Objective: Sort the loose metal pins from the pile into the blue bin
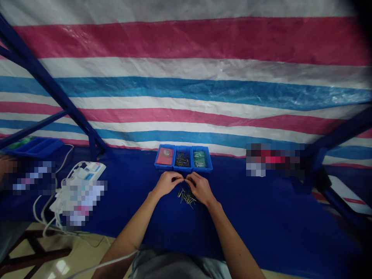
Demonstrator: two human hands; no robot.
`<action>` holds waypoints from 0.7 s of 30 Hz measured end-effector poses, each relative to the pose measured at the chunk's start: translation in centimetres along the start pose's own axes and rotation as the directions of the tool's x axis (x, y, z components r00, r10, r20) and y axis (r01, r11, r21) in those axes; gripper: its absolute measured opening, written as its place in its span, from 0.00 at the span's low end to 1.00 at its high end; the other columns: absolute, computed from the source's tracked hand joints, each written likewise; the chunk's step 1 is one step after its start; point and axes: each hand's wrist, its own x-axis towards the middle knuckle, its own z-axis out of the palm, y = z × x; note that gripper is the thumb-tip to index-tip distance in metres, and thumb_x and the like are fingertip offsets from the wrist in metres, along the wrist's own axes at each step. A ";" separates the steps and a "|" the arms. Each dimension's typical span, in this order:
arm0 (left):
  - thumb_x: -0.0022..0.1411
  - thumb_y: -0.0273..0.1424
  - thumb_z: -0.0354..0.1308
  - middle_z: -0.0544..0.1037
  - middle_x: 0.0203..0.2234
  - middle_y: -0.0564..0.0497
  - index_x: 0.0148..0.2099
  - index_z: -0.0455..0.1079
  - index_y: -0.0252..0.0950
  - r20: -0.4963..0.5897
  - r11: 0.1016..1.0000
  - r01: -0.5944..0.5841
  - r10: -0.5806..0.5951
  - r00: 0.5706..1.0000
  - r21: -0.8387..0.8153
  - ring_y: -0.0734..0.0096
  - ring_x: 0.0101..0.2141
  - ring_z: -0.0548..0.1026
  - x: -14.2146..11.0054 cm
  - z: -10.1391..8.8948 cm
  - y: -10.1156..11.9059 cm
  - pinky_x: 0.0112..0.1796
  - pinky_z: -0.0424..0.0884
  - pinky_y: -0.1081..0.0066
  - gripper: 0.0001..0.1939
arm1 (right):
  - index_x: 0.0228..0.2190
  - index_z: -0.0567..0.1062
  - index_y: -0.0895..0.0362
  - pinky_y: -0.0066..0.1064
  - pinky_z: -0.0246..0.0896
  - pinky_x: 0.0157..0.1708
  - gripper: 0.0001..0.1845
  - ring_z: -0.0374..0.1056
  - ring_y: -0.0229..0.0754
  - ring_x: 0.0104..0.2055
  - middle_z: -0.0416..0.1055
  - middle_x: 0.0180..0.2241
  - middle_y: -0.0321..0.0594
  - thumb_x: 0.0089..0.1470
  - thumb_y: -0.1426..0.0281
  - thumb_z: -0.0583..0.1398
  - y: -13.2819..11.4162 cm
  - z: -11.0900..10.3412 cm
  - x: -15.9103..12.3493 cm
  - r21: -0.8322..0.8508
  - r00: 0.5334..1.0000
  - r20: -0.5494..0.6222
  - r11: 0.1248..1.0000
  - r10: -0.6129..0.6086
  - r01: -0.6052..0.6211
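My left hand and my right hand meet fingertip to fingertip above the table. Both are closed in a pinch on one small, thin, dark piece, which looks like a screw and is mostly covered by the fingers. Just below lies a loose pile of thin metal screws, partly under my right hand. Behind the hands stand three joined blue bins: the left bin holds a reddish flat item, the middle bin dark screws, and the right bin small pale-green pieces.
The blue table runs wide to both sides. At left are a white power strip with tangled cables, a blue tray and another person's blurred hand. Blue frame bars slant before a striped sheet.
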 end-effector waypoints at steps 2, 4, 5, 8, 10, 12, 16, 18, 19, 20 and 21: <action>0.66 0.34 0.59 0.82 0.35 0.52 0.39 0.80 0.38 0.005 1.000 -0.001 0.001 1.000 -0.002 0.69 0.35 0.78 0.0 0.0 0.0 0.38 0.69 0.73 0.08 | 0.36 0.74 0.53 0.30 0.60 0.34 0.08 0.70 0.41 0.33 0.72 0.33 0.38 0.66 0.67 0.55 0.0 0.0 0.0 -0.001 1.000 0.002 1.000 0.000 0.000; 0.66 0.33 0.59 0.82 0.35 0.52 0.39 0.79 0.38 0.009 1.000 -0.001 0.001 1.000 -0.004 0.69 0.35 0.78 0.0 0.0 0.0 0.38 0.69 0.74 0.08 | 0.36 0.74 0.53 0.30 0.60 0.35 0.09 0.70 0.42 0.34 0.72 0.34 0.39 0.66 0.66 0.55 0.1 0.0 0.0 -0.002 1.000 0.004 1.000 0.002 -0.002; 0.66 0.33 0.59 0.82 0.35 0.52 0.39 0.79 0.38 0.009 1.000 -0.001 0.001 1.000 -0.004 0.69 0.35 0.78 0.0 0.0 0.0 0.38 0.69 0.74 0.08 | 0.37 0.74 0.53 0.30 0.60 0.35 0.09 0.70 0.42 0.34 0.73 0.34 0.39 0.66 0.66 0.54 0.1 0.0 0.0 -0.003 1.000 0.006 1.000 0.003 -0.003; 0.66 0.33 0.59 0.82 0.35 0.52 0.39 0.79 0.38 0.004 1.000 0.001 -0.001 1.000 -0.004 0.69 0.34 0.78 0.0 0.0 -0.1 0.38 0.69 0.74 0.08 | 0.37 0.74 0.53 0.30 0.60 0.36 0.09 0.71 0.41 0.35 0.73 0.35 0.38 0.67 0.67 0.54 0.2 0.0 0.0 -0.008 1.000 0.014 1.000 0.007 -0.007; 0.66 0.33 0.59 0.82 0.35 0.52 0.39 0.79 0.38 0.004 1.000 0.000 0.000 1.000 -0.004 0.69 0.34 0.78 0.0 0.0 -0.1 0.38 0.69 0.73 0.08 | 0.36 0.74 0.53 0.30 0.59 0.36 0.10 0.71 0.41 0.35 0.73 0.35 0.38 0.67 0.67 0.54 0.3 0.1 0.0 -0.017 1.000 0.019 1.000 0.011 -0.010; 0.66 0.34 0.59 0.82 0.35 0.52 0.39 0.79 0.38 0.004 1.000 -0.001 0.001 1.000 -0.006 0.69 0.34 0.78 0.0 0.0 -0.1 0.38 0.69 0.73 0.08 | 0.35 0.74 0.53 0.30 0.59 0.35 0.10 0.71 0.41 0.35 0.73 0.34 0.37 0.67 0.67 0.54 0.3 0.0 0.0 -0.028 1.000 0.024 1.000 0.015 -0.014; 0.66 0.34 0.59 0.82 0.35 0.52 0.39 0.79 0.38 0.004 1.000 -0.003 0.003 1.000 -0.013 0.69 0.35 0.78 0.0 0.1 -0.2 0.39 0.69 0.74 0.08 | 0.33 0.73 0.53 0.29 0.57 0.34 0.12 0.71 0.40 0.34 0.73 0.34 0.37 0.68 0.66 0.53 0.3 0.0 -0.1 -0.059 0.999 0.030 0.998 0.034 -0.032; 0.66 0.33 0.59 0.82 0.35 0.52 0.39 0.79 0.38 0.007 1.000 -0.005 0.005 1.000 -0.016 0.69 0.35 0.78 0.0 0.1 -0.1 0.39 0.69 0.74 0.08 | 0.32 0.73 0.53 0.29 0.57 0.34 0.13 0.71 0.40 0.35 0.74 0.33 0.37 0.68 0.66 0.53 0.2 0.0 -0.1 -0.072 0.999 0.030 0.996 0.045 -0.043; 0.66 0.33 0.59 0.82 0.35 0.52 0.39 0.79 0.38 0.007 1.000 -0.006 0.006 1.000 -0.018 0.70 0.35 0.78 0.0 0.1 -0.1 0.39 0.68 0.74 0.08 | 0.32 0.73 0.54 0.29 0.57 0.34 0.14 0.71 0.40 0.35 0.74 0.33 0.37 0.68 0.66 0.53 0.2 -0.1 -0.1 -0.074 0.998 0.030 0.996 0.049 -0.047; 0.66 0.33 0.59 0.82 0.35 0.53 0.39 0.79 0.38 0.007 1.000 -0.007 0.007 1.000 -0.019 0.70 0.35 0.78 0.0 0.1 -0.1 0.39 0.68 0.74 0.08 | 0.32 0.73 0.54 0.29 0.57 0.34 0.14 0.71 0.41 0.35 0.74 0.33 0.37 0.68 0.66 0.53 0.2 -0.1 0.0 -0.070 0.998 0.030 0.996 0.051 -0.049; 0.66 0.33 0.59 0.82 0.35 0.53 0.39 0.79 0.38 0.007 1.000 -0.007 0.007 1.000 -0.019 0.70 0.35 0.78 0.0 0.1 -0.1 0.38 0.68 0.75 0.08 | 0.32 0.73 0.54 0.29 0.57 0.35 0.14 0.71 0.41 0.35 0.74 0.33 0.37 0.68 0.66 0.53 0.2 -0.1 0.0 -0.060 0.998 0.029 0.997 0.051 -0.049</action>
